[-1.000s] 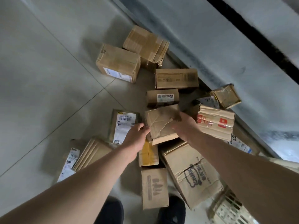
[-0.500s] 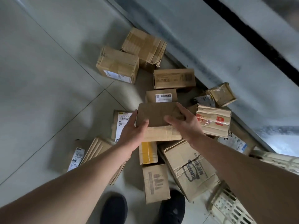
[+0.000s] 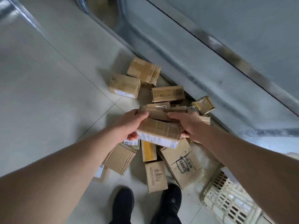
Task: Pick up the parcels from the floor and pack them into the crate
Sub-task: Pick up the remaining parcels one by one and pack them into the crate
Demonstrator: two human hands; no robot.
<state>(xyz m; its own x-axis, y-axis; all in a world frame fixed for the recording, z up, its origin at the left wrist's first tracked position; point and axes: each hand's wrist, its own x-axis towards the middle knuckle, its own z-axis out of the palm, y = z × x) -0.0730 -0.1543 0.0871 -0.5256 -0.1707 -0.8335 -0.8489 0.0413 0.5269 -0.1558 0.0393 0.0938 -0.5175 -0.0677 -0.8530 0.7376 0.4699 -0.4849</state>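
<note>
A crumpled brown cardboard parcel (image 3: 159, 128) with a white label on its near side hangs in the air above the pile. My left hand (image 3: 131, 125) grips its left end and my right hand (image 3: 187, 125) grips its right end. Several more cardboard parcels lie on the tiled floor below and beyond: a large box with a printed logo (image 3: 184, 162), a yellow-taped box (image 3: 148, 151), a tall box (image 3: 156, 177), a ridged box (image 3: 144, 71) by the wall. A cream slotted plastic crate (image 3: 226, 198) stands at the lower right, partly hidden by my right forearm.
A grey metal wall base (image 3: 186, 50) runs diagonally behind the pile. My two black shoes (image 3: 123, 206) stand at the bottom edge, just short of the nearest boxes. Bare tiled floor (image 3: 48, 97) spreads to the left.
Both hands closed on the crumpled parcel and lifted it off the pile toward me. The view rose, so the pile looks smaller and the crate shows more.
</note>
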